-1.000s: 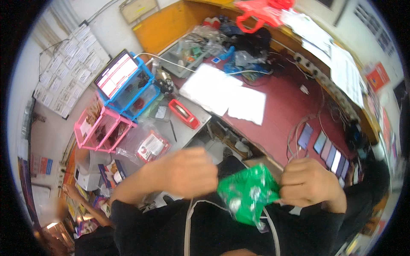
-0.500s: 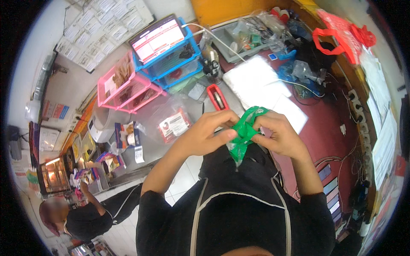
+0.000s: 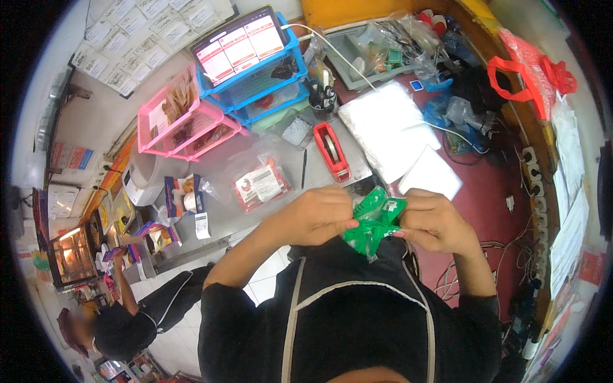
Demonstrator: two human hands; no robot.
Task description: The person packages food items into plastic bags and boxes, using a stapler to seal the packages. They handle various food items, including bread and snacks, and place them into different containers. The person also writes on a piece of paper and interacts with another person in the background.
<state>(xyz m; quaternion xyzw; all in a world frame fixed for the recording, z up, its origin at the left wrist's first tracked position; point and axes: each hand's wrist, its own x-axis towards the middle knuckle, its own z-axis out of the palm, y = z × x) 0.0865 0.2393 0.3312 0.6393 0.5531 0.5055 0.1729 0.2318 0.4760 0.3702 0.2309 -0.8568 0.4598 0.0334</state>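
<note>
- The left hand (image 3: 322,216) is closed on the left side of a crumpled green plastic bag (image 3: 372,228).
- The right hand (image 3: 434,220) grips the bag's right side, thumb and fingers together.
- The bag is between them, near the person's black garment (image 3: 357,325).
- Farther left, a red tape dispenser (image 3: 331,153) and a clear packet (image 3: 262,187) lie on the counter (image 3: 223,217).

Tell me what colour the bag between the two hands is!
The bag is green with small white marks; the head view shows it best.
</note>
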